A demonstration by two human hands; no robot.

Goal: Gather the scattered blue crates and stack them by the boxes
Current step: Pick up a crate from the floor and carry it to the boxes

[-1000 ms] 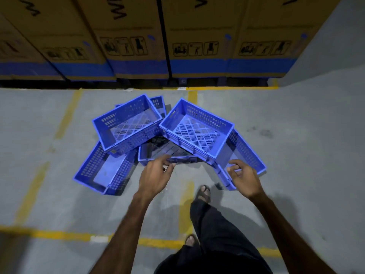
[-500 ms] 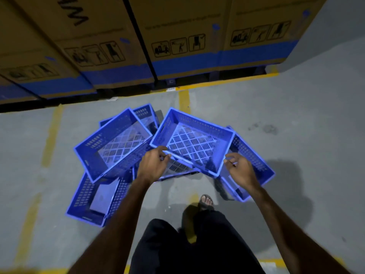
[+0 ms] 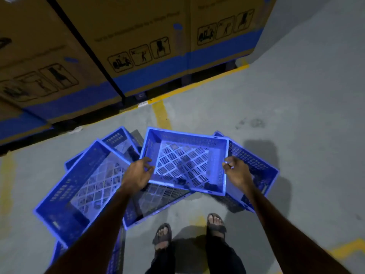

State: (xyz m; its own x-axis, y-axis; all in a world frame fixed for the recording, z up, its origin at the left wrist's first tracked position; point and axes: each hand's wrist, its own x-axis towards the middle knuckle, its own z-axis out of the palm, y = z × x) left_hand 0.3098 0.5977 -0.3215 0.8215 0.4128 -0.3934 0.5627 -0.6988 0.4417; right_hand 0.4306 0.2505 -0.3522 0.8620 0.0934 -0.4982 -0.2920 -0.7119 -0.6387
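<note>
Several blue slotted crates lie in a loose heap on the grey floor in front of me. The top crate [image 3: 187, 153] sits open side up at the middle of the heap. My left hand [image 3: 137, 174] grips its left rim and my right hand [image 3: 236, 172] grips its right rim. A big crate [image 3: 79, 186] lies tilted to the left, partly under my left forearm. Another crate [image 3: 254, 167] pokes out to the right behind my right hand. One more crate [image 3: 158, 200] lies beneath the held one. Brown cardboard boxes [image 3: 138, 36] with blue bands stand just behind.
The row of boxes stands on dark pallets along a yellow floor line [image 3: 197, 84]. A short yellow stripe [image 3: 161, 115] runs from it toward the crates. My sandalled feet [image 3: 189, 232] stand just in front of the heap. Bare grey concrete [image 3: 306, 115] stretches to the right.
I have stepped closer to the boxes and the heap. Both hands moved from the lower crates' edges up to the rims of the top crate and closed on it.
</note>
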